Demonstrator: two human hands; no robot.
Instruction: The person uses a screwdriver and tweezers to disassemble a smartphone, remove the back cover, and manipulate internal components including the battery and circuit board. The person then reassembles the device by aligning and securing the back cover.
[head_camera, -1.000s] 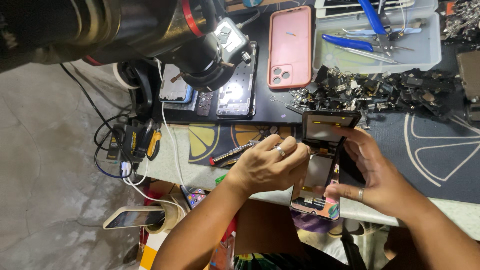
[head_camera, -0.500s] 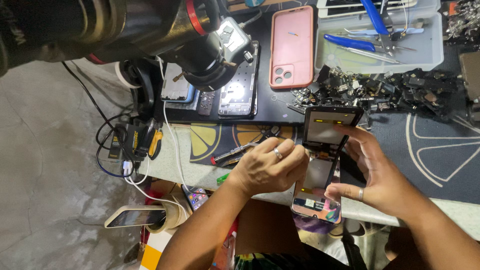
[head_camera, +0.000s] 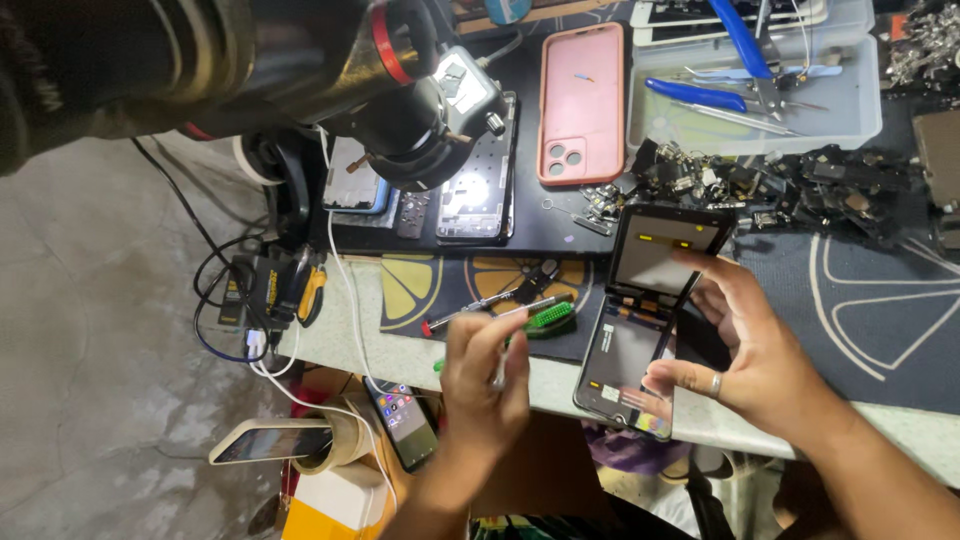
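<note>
At the tabletop's near edge the right hand (head_camera: 765, 360) pinches the thin, fragile opened phone (head_camera: 632, 362) by its sides, while the left hand (head_camera: 485, 385) grips a slim tool (head_camera: 500, 345).

A pink phone case (head_camera: 581, 103) lies near the worktop's (head_camera: 900, 420) far edge, camera holes toward the near side. Just beside it, a grey tray (head_camera: 850, 110) holds blue-handled pliers (head_camera: 740, 40) and tweezers. A heap of small dark metal parts (head_camera: 790, 180) spreads before the tray. A black microscope (head_camera: 400, 110) hangs over a bare phone frame (head_camera: 480, 170) near the left edge.
</note>
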